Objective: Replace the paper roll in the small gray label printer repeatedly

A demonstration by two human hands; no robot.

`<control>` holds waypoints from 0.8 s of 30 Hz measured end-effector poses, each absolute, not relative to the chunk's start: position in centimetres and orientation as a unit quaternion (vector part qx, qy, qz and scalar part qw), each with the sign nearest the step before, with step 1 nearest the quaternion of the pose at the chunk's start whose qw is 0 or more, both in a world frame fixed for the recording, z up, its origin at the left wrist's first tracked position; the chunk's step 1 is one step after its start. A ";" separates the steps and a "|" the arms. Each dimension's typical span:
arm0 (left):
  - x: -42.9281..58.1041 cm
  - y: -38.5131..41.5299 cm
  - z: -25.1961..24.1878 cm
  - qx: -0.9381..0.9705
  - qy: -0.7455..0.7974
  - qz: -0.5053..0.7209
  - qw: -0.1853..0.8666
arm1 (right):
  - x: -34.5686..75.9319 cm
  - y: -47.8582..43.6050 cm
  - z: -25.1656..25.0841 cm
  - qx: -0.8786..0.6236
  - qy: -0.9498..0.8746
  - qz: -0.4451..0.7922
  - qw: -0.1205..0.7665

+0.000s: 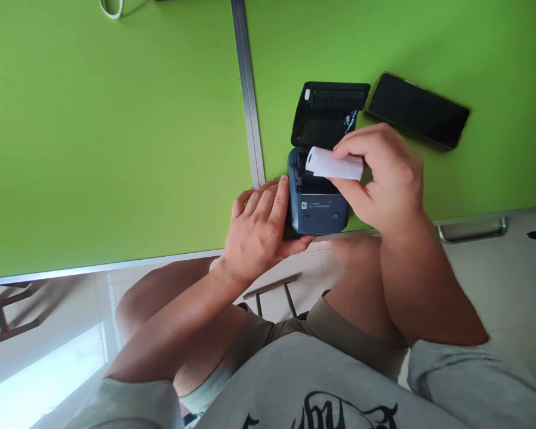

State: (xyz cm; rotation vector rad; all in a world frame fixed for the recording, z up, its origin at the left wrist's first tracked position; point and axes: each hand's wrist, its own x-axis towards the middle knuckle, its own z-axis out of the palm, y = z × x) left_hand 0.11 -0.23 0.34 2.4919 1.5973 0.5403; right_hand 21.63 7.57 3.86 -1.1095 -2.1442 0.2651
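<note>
A small dark blue portable label printer (319,213) stands at the front edge of the green table, its black lid (328,113) swung up and back. Against the printer's left side rests my left hand (261,223), fingers stretched along the tabletop and thumb by the front edge. My right hand (384,173) pinches a white paper roll (337,163) between thumb and fingers, just over the printer's uncovered compartment. The roll lies sideways, its hollow core end facing left. Whether it touches the compartment I cannot tell.
A black smartphone (417,110) lies right of the lid. Metal trim (248,89) divides the green tabletop (116,131). A drawer handle (473,230) is at the right front edge. Part of a white ring-shaped object (112,8) shows at the top left.
</note>
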 end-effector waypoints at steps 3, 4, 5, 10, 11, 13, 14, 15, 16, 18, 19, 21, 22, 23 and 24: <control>0.1 -0.2 0.4 0.825 0.532 0.175 0.072 | 21.6 7.8 3.8 -0.386 -0.845 0.094 0.359; 0.1 -0.2 0.4 0.825 0.532 0.177 0.071 | 21.5 7.9 3.8 -0.370 -0.849 0.090 0.365; 0.1 -0.2 0.4 0.825 0.531 0.180 0.068 | 21.5 8.0 3.7 -0.362 -0.853 0.086 0.366; 0.2 -0.2 0.4 0.828 0.525 0.191 0.049 | 21.5 8.5 3.7 -0.369 -0.866 0.076 0.329; 0.2 -0.2 0.4 0.829 0.523 0.193 0.046 | 21.4 8.5 3.7 -0.380 -0.863 0.081 0.324; 0.2 -0.2 0.4 0.829 0.523 0.195 0.044 | 21.3 8.4 3.8 -0.408 -0.854 0.100 0.307; 0.2 -0.2 0.3 0.828 0.525 0.193 0.046 | 21.2 8.2 3.9 -0.417 -0.849 0.110 0.304; 0.2 -0.2 0.3 0.826 0.528 0.191 0.050 | 21.1 8.0 4.0 -0.423 -0.846 0.117 0.303; 0.2 -0.2 0.2 0.824 0.531 0.189 0.055 | 21.1 7.8 4.1 -0.422 -0.845 0.120 0.306; 0.1 -0.3 0.1 0.819 0.536 0.193 0.068 | 21.0 7.3 4.3 -0.411 -0.845 0.120 0.319; 0.1 -0.3 0.0 0.817 0.536 0.198 0.073 | 21.1 7.0 4.4 -0.400 -0.847 0.119 0.330; 0.1 -0.4 0.1 0.818 0.531 0.206 0.076 | 21.2 6.4 4.3 -0.364 -0.850 0.118 0.361; 0.1 -0.4 0.1 0.821 0.527 0.206 0.073 | 21.3 6.2 4.1 -0.347 -0.853 0.119 0.371; 0.1 -0.4 0.2 0.824 0.524 0.203 0.070 | 21.5 6.0 4.0 -0.336 -0.856 0.121 0.374; 0.1 -0.4 0.2 0.828 0.521 0.199 0.066 | 21.6 5.8 3.9 -0.328 -0.858 0.124 0.375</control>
